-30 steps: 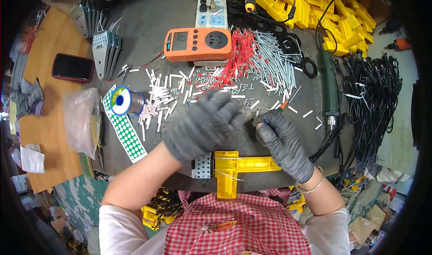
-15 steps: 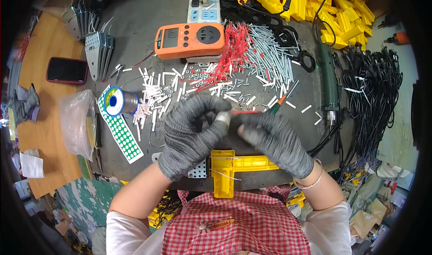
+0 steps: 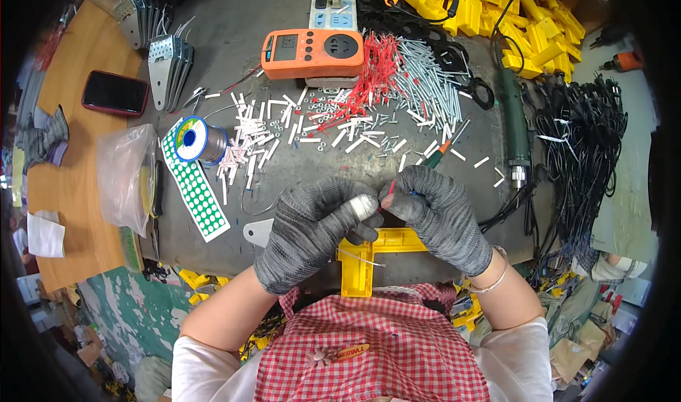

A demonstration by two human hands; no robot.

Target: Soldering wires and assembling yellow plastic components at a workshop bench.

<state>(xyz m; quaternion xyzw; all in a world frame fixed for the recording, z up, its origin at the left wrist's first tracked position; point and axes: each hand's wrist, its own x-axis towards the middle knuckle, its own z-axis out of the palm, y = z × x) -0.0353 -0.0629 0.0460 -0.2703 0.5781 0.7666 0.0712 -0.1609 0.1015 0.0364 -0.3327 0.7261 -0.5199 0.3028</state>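
Note:
Both hands wear grey knit gloves and meet over a yellow plastic part [image 3: 369, 249] at the near edge of the dark bench. My left hand [image 3: 312, 228] curls over the part, its taped fingertip touching the right hand. My right hand [image 3: 436, 214] pinches a thin red wire [image 3: 388, 192] between thumb and forefinger. Just beyond the right hand lies a screwdriver [image 3: 436, 154] with an orange and green handle.
Scattered white tube pieces [image 3: 248, 143], red wires [image 3: 369, 83] and grey pins [image 3: 429, 83] cover the bench middle. An orange meter [image 3: 312, 47], solder spool [image 3: 198, 140], green-dot sticker strip [image 3: 195, 189], phone [image 3: 113, 93], electric screwdriver [image 3: 514, 122], black cables [image 3: 582, 140] and yellow parts [image 3: 511, 19] surround them.
Both hands have come back toward me from the scattered parts and now sit together over the yellow part, the right one holding a red wire.

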